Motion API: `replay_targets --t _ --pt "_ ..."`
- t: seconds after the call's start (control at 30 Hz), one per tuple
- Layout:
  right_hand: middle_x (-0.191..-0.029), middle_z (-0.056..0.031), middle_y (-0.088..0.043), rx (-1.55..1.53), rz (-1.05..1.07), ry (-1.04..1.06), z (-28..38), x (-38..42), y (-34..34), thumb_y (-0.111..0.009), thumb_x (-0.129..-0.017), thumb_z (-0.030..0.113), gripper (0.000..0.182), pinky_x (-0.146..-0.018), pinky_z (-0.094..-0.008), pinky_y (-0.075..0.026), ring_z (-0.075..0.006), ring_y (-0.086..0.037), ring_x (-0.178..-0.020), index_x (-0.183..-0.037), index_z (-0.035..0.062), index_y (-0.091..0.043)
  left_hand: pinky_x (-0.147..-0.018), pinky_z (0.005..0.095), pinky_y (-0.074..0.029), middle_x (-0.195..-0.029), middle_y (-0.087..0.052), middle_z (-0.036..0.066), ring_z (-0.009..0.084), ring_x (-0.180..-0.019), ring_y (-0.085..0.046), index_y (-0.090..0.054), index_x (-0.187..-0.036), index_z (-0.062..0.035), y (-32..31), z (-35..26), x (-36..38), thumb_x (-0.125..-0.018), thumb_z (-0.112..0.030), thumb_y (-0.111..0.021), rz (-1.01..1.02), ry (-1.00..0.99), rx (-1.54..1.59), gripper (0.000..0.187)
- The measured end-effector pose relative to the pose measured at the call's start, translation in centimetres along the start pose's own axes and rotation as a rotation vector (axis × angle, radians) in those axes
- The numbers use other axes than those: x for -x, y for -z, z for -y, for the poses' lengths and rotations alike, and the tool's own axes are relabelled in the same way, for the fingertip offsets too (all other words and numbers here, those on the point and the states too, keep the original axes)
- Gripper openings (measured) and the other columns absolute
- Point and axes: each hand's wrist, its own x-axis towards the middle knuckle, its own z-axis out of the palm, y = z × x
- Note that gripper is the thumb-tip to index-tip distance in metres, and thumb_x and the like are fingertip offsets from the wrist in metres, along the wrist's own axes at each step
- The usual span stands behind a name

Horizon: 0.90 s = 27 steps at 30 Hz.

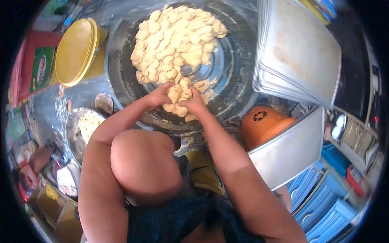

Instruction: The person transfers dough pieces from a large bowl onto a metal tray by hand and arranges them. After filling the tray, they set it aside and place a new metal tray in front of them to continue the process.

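Both my hands are at the near side of a wide round basin [239,73], cupped around a cluster of pale dough pieces [178,95]. My left hand [160,95] curls round the cluster from the left. From the right, my right hand [196,104] presses against it with bent fingers. Beyond them, a large heap of rounded dough lumps [174,40] covers the far left part of the basin. Crumbs and smears of dough stick to the bare bluish bottom near my right hand. Some fingertips are hidden behind the dough.
A yellow lidded bucket [77,52] stands left of the basin, near a smaller bowl [77,137] with pale crumbs. At right are stacked metal trays [300,48], an orange tub [265,125] and another leaning tray [287,158]. Blue drawers [324,202] stand lower right.
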Motion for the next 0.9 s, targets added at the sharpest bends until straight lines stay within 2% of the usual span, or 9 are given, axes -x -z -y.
replay_targets --t 0.03,0.2,0.3,0.43,0.5,0.7,0.77,0.8,0.9 --pt "-0.109 -0.0114 -0.054 -0.114 0.024 0.01 0.4 0.6 0.4 -0.073 -0.06 0.005 0.078 -0.082 -0.031 -0.046 -0.0209 -0.054 -0.1 -0.128 0.005 -0.036 -0.086 0.0304 -0.043 -0.109 -0.054 0.009 0.0168 -0.102 -0.052 -0.04 -0.124 -0.0039 -0.1 -2.9 0.9 -0.063 0.005 -0.062 0.01 0.072 -0.025 0.065" --pt "-0.112 -0.0102 -0.053 -0.389 -0.016 0.24 7.6 8.9 5.4 -0.07 -0.064 -0.002 0.075 -0.083 -0.0305 -0.046 -0.0189 -0.054 -0.1 -0.129 0.0037 -0.034 -0.083 0.0291 -0.042 -0.105 -0.054 0.011 0.0196 -0.096 -0.052 -0.042 -0.124 -0.0062 -3.4 -16.0 3.5 -0.062 -0.002 -0.064 0.05 -0.169 -0.323 0.065" --pt "-0.107 -0.0106 -0.055 -0.511 -0.116 0.33 10.9 17.1 9.8 -0.07 -0.062 -0.002 0.073 -0.084 -0.031 -0.047 -0.0197 -0.055 -0.099 -0.127 0.0029 -0.035 -0.085 0.0304 -0.041 -0.107 -0.053 0.014 0.0226 -0.099 -0.05 -0.043 -0.123 -0.0067 -9.6 -25.0 7.2 -0.061 -0.008 -0.066 0.1 -0.206 -0.458 0.066" --pt "-0.112 -0.0107 -0.052 -0.492 -0.256 0.515 11.0 28.4 15.9 -0.069 -0.066 -0.002 0.069 -0.086 -0.031 -0.046 -0.0203 -0.053 -0.102 -0.126 0.0033 -0.035 -0.092 0.0334 -0.04 -0.115 -0.048 0.018 0.0273 -0.109 -0.047 -0.047 -0.121 -0.0066 -19.3 -30.1 9.4 -0.062 -0.011 -0.067 0.197 -0.505 -0.531 0.062" --pt "-0.113 -0.0104 -0.052 -0.387 -0.374 0.548 9.6 33.3 18.8 -0.068 -0.067 0.0 0.069 -0.087 -0.0309 -0.045 -0.0196 -0.053 -0.103 -0.127 0.0036 -0.034 -0.09 0.0317 -0.04 -0.108 -0.052 0.012 0.0222 -0.102 -0.05 -0.046 -0.12 -0.0052 -24.7 -30.7 9.5 -0.065 -0.006 -0.065 0.312 -0.567 -0.446 0.058" --pt "-0.116 -0.0104 -0.05 -0.263 -0.523 0.466 -1.9 36.3 25.8 -0.071 -0.068 0.013 0.073 -0.09 -0.0359 -0.044 -0.0239 -0.05 -0.107 -0.13 0.0083 -0.033 -0.098 0.0367 -0.036 -0.127 -0.035 0.021 0.0329 -0.117 -0.04 -0.039 -0.133 -0.0122 -35.8 -25.1 5.2 -0.068 -0.015 -0.068 0.487 -0.577 -0.545 0.072" --pt "-0.12 -0.0099 -0.044 0.746 -0.853 0.148 -5.2 35.3 26.9 -0.071 -0.067 0.027 0.077 -0.092 -0.0426 -0.041 -0.0297 -0.046 -0.11 -0.132 0.014 -0.033 -0.1 0.0378 -0.033 -0.128 -0.032 0.024 0.0385 -0.118 -0.037 -0.034 -0.137 -0.0149 -37.6 -21.8 3.1 -0.064 -0.021 -0.07 0.442 -0.65 -0.968 0.082" --pt "-0.12 -0.0099 -0.044 0.734 -0.854 0.151 -5.1 35.4 27.0 -0.071 -0.067 0.027 0.077 -0.092 -0.0426 -0.041 -0.0297 -0.046 -0.11 -0.132 0.014 -0.033 -0.102 0.0373 -0.032 -0.129 -0.027 0.027 0.0423 -0.12 -0.033 -0.029 -0.14 -0.0154 -38.4 -21.5 3.6 -0.06 -0.024 -0.071 0.309 -0.623 -1.116 0.091" --pt "-0.122 -0.01 -0.039 0.646 -0.762 0.107 -3.2 35.3 27.3 -0.069 -0.064 0.037 0.082 -0.093 -0.0471 -0.038 -0.0335 -0.042 -0.112 -0.134 0.0187 -0.033 -0.102 0.0352 -0.033 -0.126 -0.029 0.023 0.0381 -0.118 -0.036 -0.029 -0.139 -0.0122 -38.4 -21.7 2.2 -0.058 -0.021 -0.07 0.353 -0.59 -0.938 0.091"
